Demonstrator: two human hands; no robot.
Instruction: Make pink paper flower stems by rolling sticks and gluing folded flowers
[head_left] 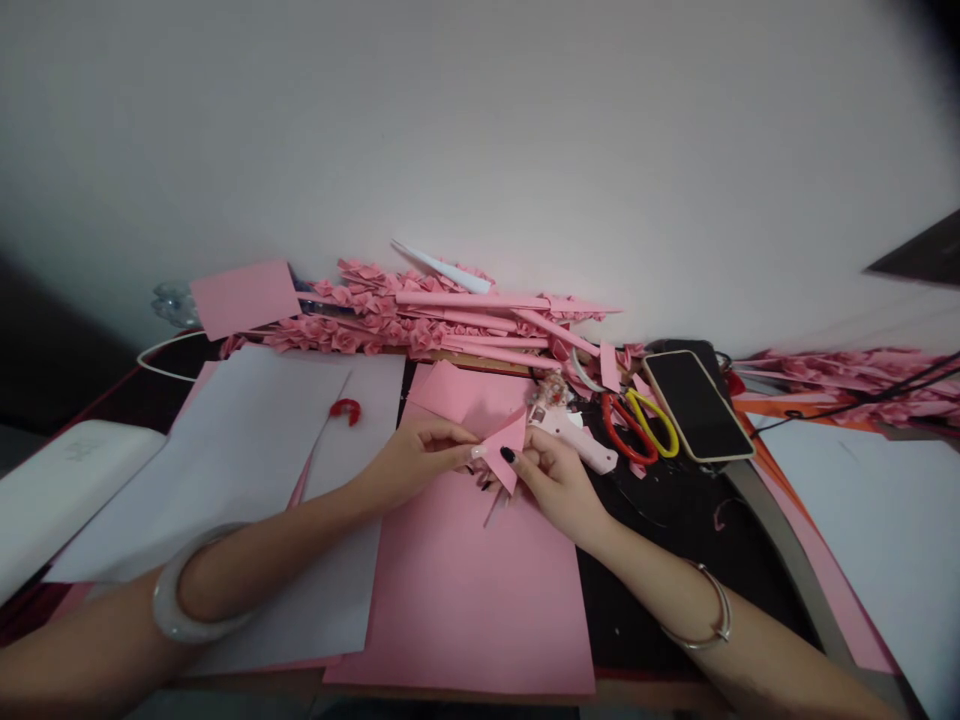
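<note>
Between my two hands is a small folded piece of pink paper (504, 452), held up over a large pink sheet (480, 600). My left hand (420, 455) pinches its left edge between thumb and fingers. On the other side my right hand (559, 480) grips it, thumb pressed on the front. A thin stick-like thing (491, 510) pokes out below the fingers; I cannot make out what it is. Just behind the hands lies a pink paper square (444, 392). A pale pink glue gun (577, 438) rests beside my right hand.
Scissors with red and yellow handles (651, 428) lie near a phone (699, 405). Pink paper flowers (360, 320) and rolled paper tubes (472, 300) line the wall. White sheets (247, 450) cover the left, with a red curled piece (346, 410) on them. A white box-like device (75, 490) sits far left.
</note>
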